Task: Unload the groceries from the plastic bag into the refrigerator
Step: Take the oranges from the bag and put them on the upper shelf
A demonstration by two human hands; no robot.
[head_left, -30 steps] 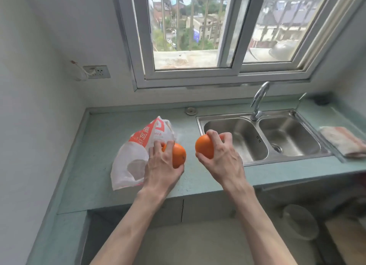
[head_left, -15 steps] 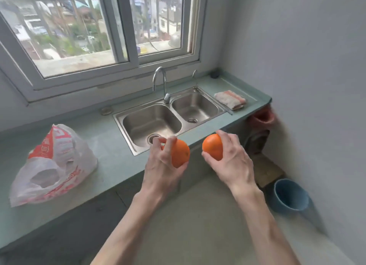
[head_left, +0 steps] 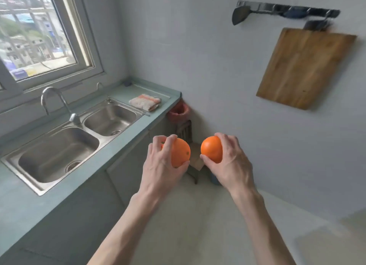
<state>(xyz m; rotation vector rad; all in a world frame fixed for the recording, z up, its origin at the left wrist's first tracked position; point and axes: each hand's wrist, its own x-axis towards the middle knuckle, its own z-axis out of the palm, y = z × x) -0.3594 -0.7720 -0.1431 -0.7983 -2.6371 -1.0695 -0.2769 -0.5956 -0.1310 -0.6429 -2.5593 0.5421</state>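
Orange round fruit [head_left: 180, 152] gripped in left hand [head_left: 160, 166], second orange fruit [head_left: 211, 149] gripped in right hand [head_left: 230, 163], both held mid-air beside teal table [head_left: 126, 143] with steel double sink [head_left: 59, 145]

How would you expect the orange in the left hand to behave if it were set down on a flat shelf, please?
The orange looks nearly round with no flat side, so it would probably roll unless steadied. The left hand wraps several fingers around it without denting it, suggesting a firm fruit. Its skin looks smooth, so perhaps a little slippery.
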